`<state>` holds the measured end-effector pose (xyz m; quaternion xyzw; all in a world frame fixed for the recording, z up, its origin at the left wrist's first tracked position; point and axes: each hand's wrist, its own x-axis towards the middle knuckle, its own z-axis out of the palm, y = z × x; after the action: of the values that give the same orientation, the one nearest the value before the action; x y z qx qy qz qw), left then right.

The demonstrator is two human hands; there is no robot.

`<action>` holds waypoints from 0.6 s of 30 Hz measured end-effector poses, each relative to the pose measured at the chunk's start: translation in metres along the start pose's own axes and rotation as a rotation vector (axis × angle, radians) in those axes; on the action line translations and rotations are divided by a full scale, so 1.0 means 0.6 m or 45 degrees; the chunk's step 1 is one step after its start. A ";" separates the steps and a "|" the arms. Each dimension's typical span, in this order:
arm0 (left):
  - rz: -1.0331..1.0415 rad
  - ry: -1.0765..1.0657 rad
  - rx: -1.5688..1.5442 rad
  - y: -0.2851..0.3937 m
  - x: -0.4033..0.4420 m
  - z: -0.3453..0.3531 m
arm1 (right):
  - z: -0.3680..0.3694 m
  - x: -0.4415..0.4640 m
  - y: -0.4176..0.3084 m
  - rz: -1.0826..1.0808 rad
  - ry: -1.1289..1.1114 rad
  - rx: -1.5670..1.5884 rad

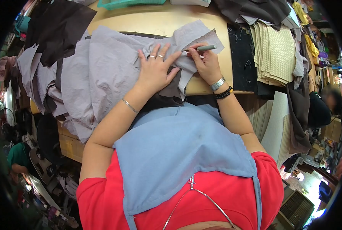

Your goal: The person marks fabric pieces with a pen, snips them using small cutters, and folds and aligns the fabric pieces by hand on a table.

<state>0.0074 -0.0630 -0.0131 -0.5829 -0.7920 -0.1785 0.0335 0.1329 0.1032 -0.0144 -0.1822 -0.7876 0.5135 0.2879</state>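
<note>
Grey fabric [109,65] lies crumpled over the table in front of me and hangs past its left front edge. My left hand [157,69] rests flat on this cloth with its fingers spread, two rings showing. Between the fingers of my right hand [205,63] is a grey pen [205,48], its tip pointing left against the fabric close to my left index finger. Whether the tip leaves a mark is too small to see. A darker piece of cloth [171,90] shows beneath the grey fabric near my left wrist.
Dark brown cloth [63,23] is heaped at the far left. To the right sits a stack of cream textured sheets [274,53] beside a black strip [242,57]. A teal tray [129,3] stands at the table's back. Other people are partly visible at both sides.
</note>
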 end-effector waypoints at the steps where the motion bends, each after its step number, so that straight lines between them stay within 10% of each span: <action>1: 0.003 -0.003 0.002 0.000 0.000 0.000 | 0.004 0.001 -0.004 -0.006 0.030 0.000; 18: 0.011 -0.011 -0.082 -0.003 0.000 0.003 | -0.010 0.030 -0.031 0.070 -0.140 -0.081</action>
<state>0.0060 -0.0628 -0.0149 -0.5880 -0.7833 -0.2011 0.0120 0.1232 0.1104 0.0096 -0.1842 -0.8130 0.5050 0.2240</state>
